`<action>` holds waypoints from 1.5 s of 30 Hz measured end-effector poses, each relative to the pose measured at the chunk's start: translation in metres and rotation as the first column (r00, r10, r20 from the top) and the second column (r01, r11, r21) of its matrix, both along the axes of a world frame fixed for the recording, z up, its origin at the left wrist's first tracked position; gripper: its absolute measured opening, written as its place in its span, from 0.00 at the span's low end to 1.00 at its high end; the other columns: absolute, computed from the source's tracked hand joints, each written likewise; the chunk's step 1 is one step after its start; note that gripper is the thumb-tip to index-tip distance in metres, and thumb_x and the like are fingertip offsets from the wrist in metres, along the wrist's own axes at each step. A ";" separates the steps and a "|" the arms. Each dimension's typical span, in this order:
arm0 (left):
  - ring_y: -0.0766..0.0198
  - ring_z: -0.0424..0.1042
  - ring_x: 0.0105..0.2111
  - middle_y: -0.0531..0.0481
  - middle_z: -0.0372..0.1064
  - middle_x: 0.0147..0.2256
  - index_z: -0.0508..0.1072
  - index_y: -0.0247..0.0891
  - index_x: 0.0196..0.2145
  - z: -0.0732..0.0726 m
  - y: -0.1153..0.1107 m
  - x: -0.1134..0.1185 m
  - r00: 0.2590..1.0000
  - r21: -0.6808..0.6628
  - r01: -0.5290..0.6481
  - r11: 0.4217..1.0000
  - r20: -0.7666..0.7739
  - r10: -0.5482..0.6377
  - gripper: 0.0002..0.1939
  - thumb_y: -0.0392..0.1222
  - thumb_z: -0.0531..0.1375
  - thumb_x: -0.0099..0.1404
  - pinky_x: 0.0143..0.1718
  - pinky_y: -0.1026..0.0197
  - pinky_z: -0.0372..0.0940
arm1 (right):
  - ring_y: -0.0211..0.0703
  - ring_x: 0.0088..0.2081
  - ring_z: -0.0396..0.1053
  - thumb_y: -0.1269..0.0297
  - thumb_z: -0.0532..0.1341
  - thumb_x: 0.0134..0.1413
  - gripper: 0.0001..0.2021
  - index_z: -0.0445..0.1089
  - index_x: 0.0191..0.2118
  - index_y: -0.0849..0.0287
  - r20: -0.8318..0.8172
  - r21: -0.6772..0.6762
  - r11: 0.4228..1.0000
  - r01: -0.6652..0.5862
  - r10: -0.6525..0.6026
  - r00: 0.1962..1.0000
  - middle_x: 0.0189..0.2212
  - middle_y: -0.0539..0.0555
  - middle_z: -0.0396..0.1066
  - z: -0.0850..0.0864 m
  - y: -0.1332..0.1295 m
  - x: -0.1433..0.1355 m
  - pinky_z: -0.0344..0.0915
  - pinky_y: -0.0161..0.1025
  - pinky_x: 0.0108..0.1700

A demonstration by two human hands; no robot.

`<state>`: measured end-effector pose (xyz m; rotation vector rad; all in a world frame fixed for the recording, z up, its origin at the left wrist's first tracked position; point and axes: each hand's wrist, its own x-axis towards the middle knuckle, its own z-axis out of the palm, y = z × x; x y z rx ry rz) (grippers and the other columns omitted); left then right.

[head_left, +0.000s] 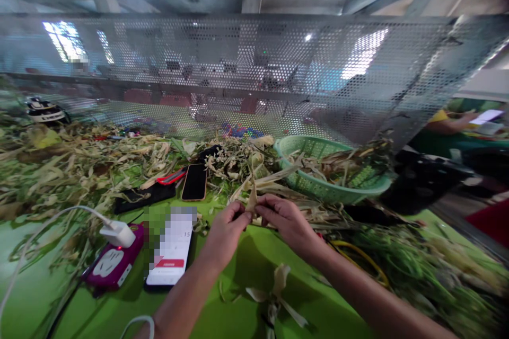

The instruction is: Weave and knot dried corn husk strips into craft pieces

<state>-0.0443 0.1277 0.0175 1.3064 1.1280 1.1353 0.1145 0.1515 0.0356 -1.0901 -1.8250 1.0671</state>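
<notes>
Both hands meet over the front middle of the green table. My left hand pinches the lower end of a pale dried corn husk, thumb and fingers pressed together. From the other side my right hand grips the same husk, whose narrow tip points upward. Its lowest part is hidden behind the fingers. Between my forearms lies a piece made of dry husk, its pale petal-like strips spread out. More long dry husks lie just beyond my hands.
A green plastic basket of husks stands back right. Left are a lit phone, a dark phone, red-handled scissors and a purple power bank with a white cable. Husk heaps and a perforated metal screen lie behind.
</notes>
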 end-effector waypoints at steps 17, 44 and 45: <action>0.69 0.54 0.22 0.56 0.56 0.21 0.64 0.37 0.26 -0.010 0.000 0.001 0.993 -0.028 0.025 0.999 0.115 -0.022 0.17 0.53 0.54 0.63 0.25 0.63 0.47 | 0.42 0.31 0.68 0.61 0.61 0.55 0.06 0.71 0.32 0.58 0.223 0.311 0.950 0.034 -0.108 0.969 0.29 0.52 0.72 0.003 -0.008 -0.001 0.61 0.36 0.34; 0.64 0.64 0.29 0.52 0.67 0.26 0.69 0.37 0.29 -0.006 0.001 -0.001 0.981 0.102 -0.181 0.978 -0.051 0.187 0.08 0.44 0.57 0.61 0.32 0.63 0.57 | 0.39 0.29 0.66 0.61 0.62 0.54 0.06 0.69 0.33 0.59 0.219 0.325 0.944 0.048 -0.125 0.968 0.29 0.51 0.71 -0.003 -0.007 -0.003 0.60 0.33 0.32; 0.64 0.64 0.29 0.52 0.67 0.27 0.69 0.37 0.28 -0.006 0.001 0.000 0.980 0.105 -0.184 0.977 -0.054 0.190 0.08 0.44 0.57 0.61 0.32 0.63 0.57 | 0.39 0.29 0.66 0.62 0.62 0.54 0.06 0.69 0.33 0.59 0.238 0.334 0.941 0.044 -0.129 0.963 0.29 0.51 0.71 -0.002 -0.008 -0.003 0.60 0.33 0.32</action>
